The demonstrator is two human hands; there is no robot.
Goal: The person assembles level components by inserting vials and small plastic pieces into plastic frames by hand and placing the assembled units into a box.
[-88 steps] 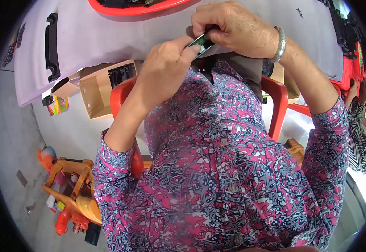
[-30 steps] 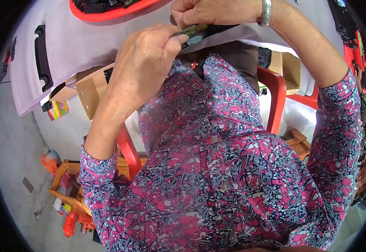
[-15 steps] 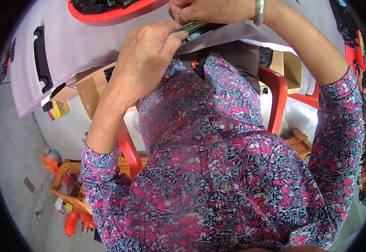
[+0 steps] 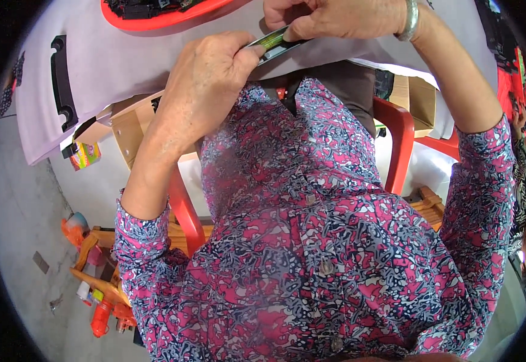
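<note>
Holding flat green-and-dark piece (image 4: 274, 41) right of and bodyward from red tray (image 4: 154, 25): pinching tray-side end between closed thumb and fingers of left hand (image 4: 205, 72); touching opposite end with bent-fingered right hand (image 4: 347, 18), not showing whether closed.

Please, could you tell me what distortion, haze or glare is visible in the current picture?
Head view: the table looks strongly curved; head view: haze softens the shirt left of its middle; head view: the bracelet shines, and the held piece has a pale streak, possibly glare.
</note>
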